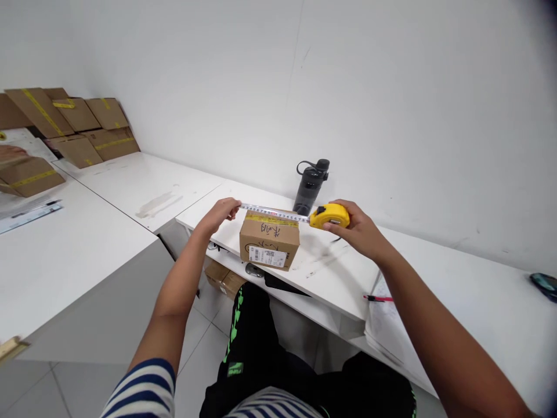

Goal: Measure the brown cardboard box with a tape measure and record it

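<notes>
Two bare hands stretch a measuring tape across the top of a small brown cardboard box (269,239) that stands on the near edge of a white desk (456,290). The left hand (220,213) has its fingers pinched together on the free end of the white graduated tape blade (274,213), just past the box's left top corner. The right hand (354,227) is wrapped around the yellow tape-measure case (329,216), fingers closed on it, just to the right of the box's right top corner. The blade runs between the two hands, level along the far top edge of the box; whether it touches the cardboard I cannot tell. The box carries yellow tape on its top, dark handwriting on the near face and a white barcode label (267,256) below that.

Just behind the box, near the white wall, stands a dark grey drinking bottle with a loop on its lid (310,186), upright. To the right on the desk lie a sheet of white paper (387,325) and a pink pen (378,298) touching its far edge. At the far right edge of the desk sits a dark teal object (545,285), partly cut off. Under the desk, more brown cartons (224,279) rest on the tiled floor. At the far left, a stack of flattened brown cardboard boxes with yellow tape (73,125) leans against the wall on another white table (65,244), where another person's hand (11,152) rests at the picture's edge.
</notes>
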The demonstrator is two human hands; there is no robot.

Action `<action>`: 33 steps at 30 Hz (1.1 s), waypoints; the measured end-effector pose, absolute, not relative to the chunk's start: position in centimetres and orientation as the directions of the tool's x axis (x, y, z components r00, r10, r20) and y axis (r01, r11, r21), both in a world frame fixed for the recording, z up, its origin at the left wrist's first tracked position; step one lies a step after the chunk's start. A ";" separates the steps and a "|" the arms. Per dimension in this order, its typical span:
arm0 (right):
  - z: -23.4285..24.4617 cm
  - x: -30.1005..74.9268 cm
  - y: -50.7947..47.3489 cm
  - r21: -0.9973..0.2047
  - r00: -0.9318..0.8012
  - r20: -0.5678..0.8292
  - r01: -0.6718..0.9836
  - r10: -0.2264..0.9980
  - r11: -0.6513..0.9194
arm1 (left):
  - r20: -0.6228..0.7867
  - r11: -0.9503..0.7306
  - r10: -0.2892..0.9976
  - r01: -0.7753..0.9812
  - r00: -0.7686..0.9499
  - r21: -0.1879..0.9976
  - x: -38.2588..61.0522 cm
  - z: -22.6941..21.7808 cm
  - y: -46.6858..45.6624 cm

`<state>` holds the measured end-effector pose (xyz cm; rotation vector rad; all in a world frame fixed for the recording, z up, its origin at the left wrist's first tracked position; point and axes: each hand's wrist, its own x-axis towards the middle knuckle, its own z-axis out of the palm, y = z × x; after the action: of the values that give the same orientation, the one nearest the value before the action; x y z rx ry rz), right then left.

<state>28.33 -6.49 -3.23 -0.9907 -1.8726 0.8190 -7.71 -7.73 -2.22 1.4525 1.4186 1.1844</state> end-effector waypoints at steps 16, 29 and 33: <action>-5.7 26.9 -5.1 -0.816 -0.415 0.297 0.357 0.860 0.454 | 0.072 -0.140 0.987 0.549 0.144 0.824 -7.0 -5.4 -8.3; -6.4 28.8 -14.5 -0.640 -0.360 0.508 0.450 0.783 0.623 | 0.247 -0.219 0.968 0.594 0.035 0.774 -5.3 -3.1 -17.0; -10.5 28.9 -21.8 -0.676 -0.335 0.564 0.338 0.755 0.655 | 0.290 -0.386 0.921 0.511 0.259 0.768 -1.2 -6.9 -21.9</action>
<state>28.93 -21.84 -10.47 -0.8570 -1.9320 0.5585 -1.19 -21.92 -6.88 2.0005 1.2933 1.0017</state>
